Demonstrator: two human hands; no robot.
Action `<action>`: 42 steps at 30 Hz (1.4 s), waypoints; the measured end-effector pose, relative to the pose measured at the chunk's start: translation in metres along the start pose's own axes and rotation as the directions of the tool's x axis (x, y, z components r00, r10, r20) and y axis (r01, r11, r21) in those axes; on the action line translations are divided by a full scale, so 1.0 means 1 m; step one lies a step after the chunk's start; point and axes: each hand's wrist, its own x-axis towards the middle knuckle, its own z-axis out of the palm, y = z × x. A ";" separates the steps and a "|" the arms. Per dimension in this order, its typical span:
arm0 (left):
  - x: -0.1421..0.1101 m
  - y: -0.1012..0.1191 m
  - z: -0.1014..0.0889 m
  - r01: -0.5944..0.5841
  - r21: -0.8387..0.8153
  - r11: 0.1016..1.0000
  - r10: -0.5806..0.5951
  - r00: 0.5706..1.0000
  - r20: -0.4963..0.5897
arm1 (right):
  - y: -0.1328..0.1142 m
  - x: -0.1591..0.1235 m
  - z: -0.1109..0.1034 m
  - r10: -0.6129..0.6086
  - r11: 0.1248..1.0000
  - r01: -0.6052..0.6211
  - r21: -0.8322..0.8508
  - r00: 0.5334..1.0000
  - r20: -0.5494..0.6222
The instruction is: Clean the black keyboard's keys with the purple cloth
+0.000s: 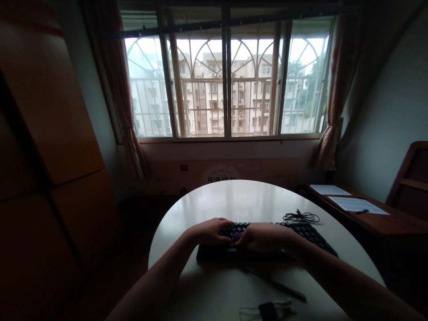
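Observation:
A black keyboard [220, 255] lies across the round white table [220, 200]. At its left end my left hand [211, 231] grips it, fingers along the far side and thumb over the keys. My right hand [262, 237] is closed, knuckles up, over the middle of the keyboard. Between its thumb and fingers shows a small purple lump [237, 236], pressed against the keys; most of it is hidden, so its kind is unclear. Both forearms reach in from the near side, and the right one covers part of the keyboard.
Behind the keyboard lies a coiled black cable [301, 216]. Nearer me are a thin dark stick [277, 284] and a small black piece with wire loops [268, 310]. Papers [357, 205] and a pen lie on a wooden surface [397, 223] at right.

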 end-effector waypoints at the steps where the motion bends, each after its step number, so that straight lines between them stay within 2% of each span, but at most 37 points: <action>1: 0.000 0.000 0.000 0.004 0.000 1.000 -0.004 1.000 -0.001 | 0.000 0.000 0.000 0.000 1.000 0.000 -0.001 1.000 -0.001; 12: 0.000 0.001 0.000 0.007 -0.005 1.000 -0.007 1.000 -0.007 | 0.002 0.002 0.001 0.028 1.000 -0.028 0.003 1.000 0.008; 26: 0.000 -0.002 0.001 0.008 -0.001 1.000 -0.008 1.000 0.003 | 0.001 0.001 0.002 -0.001 0.999 0.000 -0.053 1.000 -0.019; 42: 0.000 -0.001 0.001 0.005 -0.003 1.000 -0.005 1.000 -0.005 | -0.008 -0.008 -0.008 0.017 0.999 -0.017 -0.051 1.000 0.003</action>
